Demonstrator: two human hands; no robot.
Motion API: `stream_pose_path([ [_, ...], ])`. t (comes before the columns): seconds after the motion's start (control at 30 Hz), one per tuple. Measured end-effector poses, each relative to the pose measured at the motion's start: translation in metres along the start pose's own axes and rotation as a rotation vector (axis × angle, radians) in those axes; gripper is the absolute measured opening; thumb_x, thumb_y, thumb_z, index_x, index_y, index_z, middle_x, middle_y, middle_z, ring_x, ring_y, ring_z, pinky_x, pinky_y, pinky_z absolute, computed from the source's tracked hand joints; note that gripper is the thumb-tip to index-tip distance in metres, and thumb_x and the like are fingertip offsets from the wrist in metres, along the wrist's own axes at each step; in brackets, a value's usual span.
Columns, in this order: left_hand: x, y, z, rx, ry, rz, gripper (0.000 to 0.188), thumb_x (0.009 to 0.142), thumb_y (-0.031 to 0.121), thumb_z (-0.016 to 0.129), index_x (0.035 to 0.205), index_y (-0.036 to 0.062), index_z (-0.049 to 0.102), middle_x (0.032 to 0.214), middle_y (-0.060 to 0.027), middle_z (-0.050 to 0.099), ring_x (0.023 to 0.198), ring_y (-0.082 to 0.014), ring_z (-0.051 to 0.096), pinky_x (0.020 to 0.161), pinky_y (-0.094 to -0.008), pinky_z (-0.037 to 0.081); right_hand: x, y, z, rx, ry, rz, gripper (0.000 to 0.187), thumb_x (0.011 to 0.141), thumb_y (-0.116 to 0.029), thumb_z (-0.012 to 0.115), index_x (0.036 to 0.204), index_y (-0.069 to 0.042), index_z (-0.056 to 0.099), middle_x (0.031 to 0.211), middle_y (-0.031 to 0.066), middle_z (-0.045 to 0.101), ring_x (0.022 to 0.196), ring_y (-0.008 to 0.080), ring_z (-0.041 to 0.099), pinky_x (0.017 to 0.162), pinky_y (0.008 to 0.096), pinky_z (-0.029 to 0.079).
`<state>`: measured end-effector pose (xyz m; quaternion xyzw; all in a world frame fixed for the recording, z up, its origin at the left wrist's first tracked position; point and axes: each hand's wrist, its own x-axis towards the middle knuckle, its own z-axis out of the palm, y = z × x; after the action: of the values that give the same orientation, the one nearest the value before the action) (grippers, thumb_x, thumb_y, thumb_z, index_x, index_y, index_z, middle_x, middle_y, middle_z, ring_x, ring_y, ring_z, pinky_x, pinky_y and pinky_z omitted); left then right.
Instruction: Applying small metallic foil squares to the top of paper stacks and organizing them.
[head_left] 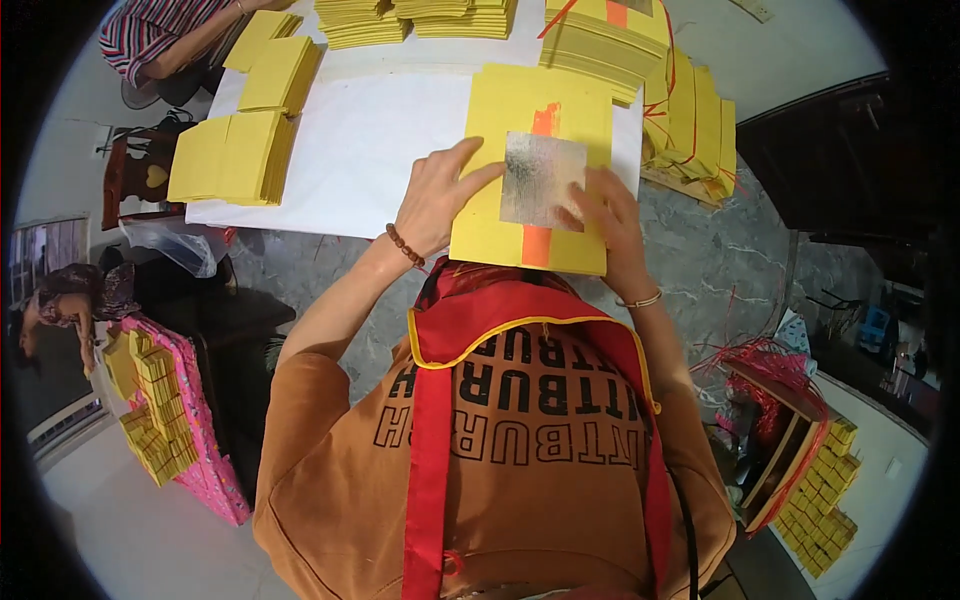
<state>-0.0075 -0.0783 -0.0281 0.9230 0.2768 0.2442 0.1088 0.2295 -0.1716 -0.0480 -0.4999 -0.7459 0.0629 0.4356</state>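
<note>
In front of me lies a yellow paper sheet (484,225) at the table's near right, apparently the top of a stack. An orange stripe (537,246) runs down its middle, and a silver foil square (540,165) covers part of that stripe. My left hand (436,198) rests at the sheet's left side with fingers apart, thumb and forefinger reaching toward the foil. Over the right edge comes my right hand (613,222), slightly blurred, its fingers spread and some of them lying on the foil's lower right corner. Neither hand grips anything that I can see.
Yellow paper stacks stand on the white table (370,130), such as one at the left (230,155). Red-tied yellow bundles (690,120) stand at the right. A person's arm (200,40) reaches in at the far left. Red string (765,385) hangs over a wooden frame at the right.
</note>
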Motion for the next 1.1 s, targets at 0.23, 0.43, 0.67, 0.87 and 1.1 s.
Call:
stream_pose_path([
  [0.23,0.004,0.005,-0.008,0.107,-0.035,0.026,0.044,0.073,0.017,0.059,0.116,0.0173,0.057,0.122,-0.0077,0.049,0.101,-0.0267,0.046,0.083,-0.0364,0.035,0.001,0.007,-0.012,-0.018,-0.044,0.105,0.026,0.073,-0.011,0.067,0.098,-0.013,0.061,0.108,0.0045,0.061,0.108,0.0270,0.054,0.097,0.0399,0.034],
  [0.43,0.001,0.002,-0.012,-0.130,-0.113,0.212,0.039,0.070,0.019,0.062,0.109,0.0121,0.061,0.108,-0.0054,0.058,0.095,-0.0238,0.050,0.082,-0.0339,0.038,0.001,-0.008,-0.036,0.021,-0.283,0.027,0.023,0.074,-0.018,0.065,0.096,-0.013,0.060,0.099,0.0008,0.063,0.098,0.0206,0.059,0.092,0.0395,0.033],
  [0.67,0.017,0.006,-0.008,-0.596,-0.040,-0.286,0.031,0.082,0.030,0.061,0.102,0.0061,0.063,0.089,-0.0121,0.063,0.084,-0.0284,0.058,0.071,-0.0362,0.046,0.009,0.003,-0.025,0.339,-0.351,0.776,0.022,0.084,-0.022,0.061,0.091,-0.001,0.060,0.084,0.0094,0.064,0.085,0.0127,0.059,0.072,0.0280,0.043],
  [0.87,0.034,0.001,0.002,-0.635,-0.245,-0.707,0.031,0.080,0.030,0.062,0.089,0.0005,0.062,0.069,-0.0158,0.063,0.063,-0.0288,0.062,0.058,-0.0362,0.047,0.021,-0.004,-0.011,0.588,0.072,0.775,0.042,0.084,-0.020,0.061,0.118,0.002,0.049,0.101,0.0091,0.062,0.086,0.0142,0.059,0.078,0.0257,0.046],
  [1.1,0.035,0.002,0.003,-0.168,-0.123,-0.433,0.030,0.080,0.030,0.061,0.085,0.0001,0.061,0.064,-0.0159,0.060,0.059,-0.0319,0.059,0.055,-0.0400,0.044,0.022,-0.007,-0.008,0.389,0.080,0.755,0.049,0.081,-0.015,0.064,0.126,-0.003,0.047,0.109,0.0110,0.061,0.092,0.0140,0.060,0.078,0.0263,0.047],
])
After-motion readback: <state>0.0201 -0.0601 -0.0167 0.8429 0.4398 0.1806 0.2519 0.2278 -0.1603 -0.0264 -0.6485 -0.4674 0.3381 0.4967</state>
